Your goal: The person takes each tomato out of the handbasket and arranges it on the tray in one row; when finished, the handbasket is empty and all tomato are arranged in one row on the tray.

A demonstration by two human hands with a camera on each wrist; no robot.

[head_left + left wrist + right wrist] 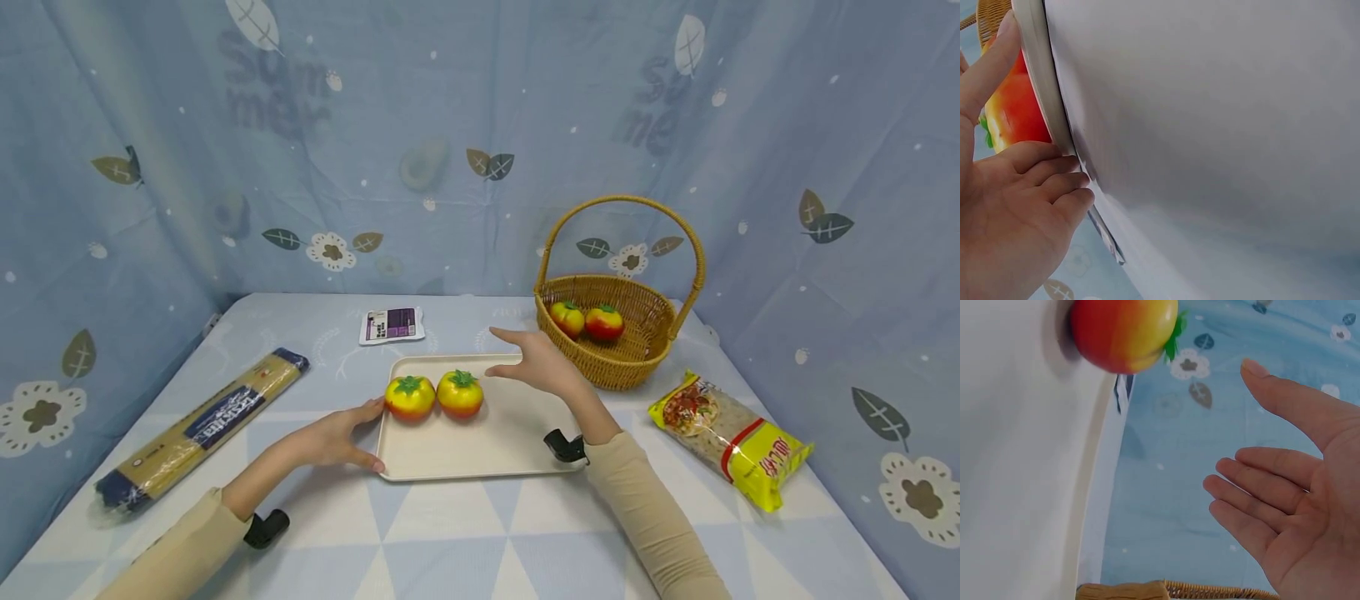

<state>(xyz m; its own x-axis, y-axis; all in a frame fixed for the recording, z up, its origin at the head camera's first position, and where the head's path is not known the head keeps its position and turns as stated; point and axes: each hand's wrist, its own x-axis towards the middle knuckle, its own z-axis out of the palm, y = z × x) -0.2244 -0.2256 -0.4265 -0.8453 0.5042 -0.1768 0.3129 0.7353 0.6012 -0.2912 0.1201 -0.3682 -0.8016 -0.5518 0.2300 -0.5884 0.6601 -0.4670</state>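
Two red-and-yellow fruits with green tops sit side by side on a tray: the left fruit [410, 400] toward its far left corner, the right fruit [461, 396] just beside it. Being round, they offer no long axis; their row runs along the tray [517, 433], whose own long sides roughly follow the far edge of the worktop [450, 542].

The relation that matters most, I judge, is that the right fruit lies just left of the right hand [543, 364], which hangs above the tray's right part, between that fruit and the wicker basket [600, 371] near the worktop's far right corner. The left hand [337, 437] is nearer the left fruit, at the tray's left edge.

Both hands are spread. The right thumb and fingers stand well apart, and the right wrist view shows the bare palm that the head view hides. The left wrist view shows the left fingertips against the tray's rim, seen from the palm side; whether they press on it I cannot tell.

Only the head view shows the two fruits inside the basket [604, 324], the yellow bag [727, 437] toward the right edge, and the pasta pack [202, 429] along the left.
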